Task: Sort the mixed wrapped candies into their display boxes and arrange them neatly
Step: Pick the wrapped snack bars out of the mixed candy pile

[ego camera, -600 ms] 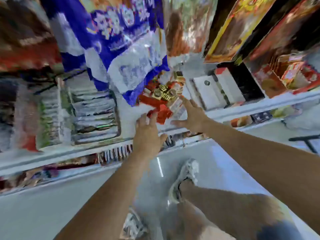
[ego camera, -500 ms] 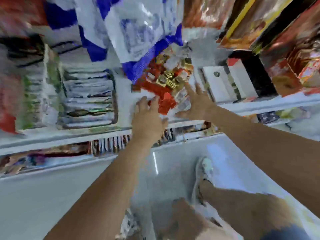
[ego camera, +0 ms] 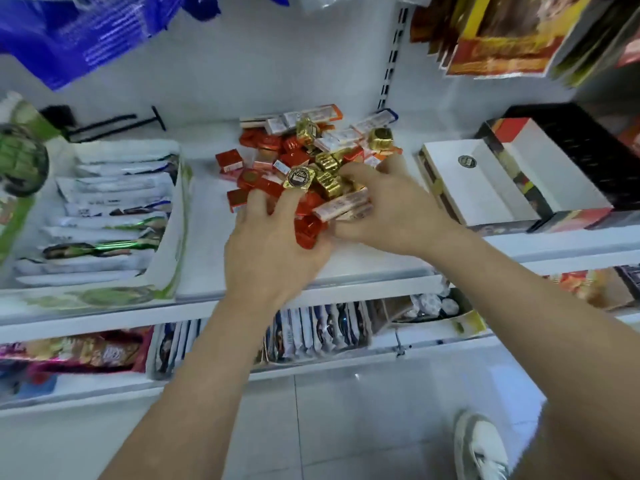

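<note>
1. A heap of mixed wrapped candies (ego camera: 304, 161) lies on the white shelf (ego camera: 346, 268), in the middle of the view.
2. The heap has red foil squares, gold foil pieces and long white-and-orange bars; the print on the bars is too small to read.
3. One gold-rimmed candy (ego camera: 300, 177) shows a dark round label with script writing, which I cannot read surely.
4. The left hand (ego camera: 273, 244) rests on the heap at its 7 o'clock side, fingers spread and bent over red candies; whether it grips one, I cannot tell.
5. The right hand (ego camera: 391, 209) lies at the 4 o'clock side, fingers curved loosely against the bars and gold pieces.
6. At 3 o'clock from the heap stands a white display box (ego camera: 474, 188) with a small round seal, unreadable.
7. At 9 o'clock a tray (ego camera: 180, 216) holds white-wrapped bars.
</note>
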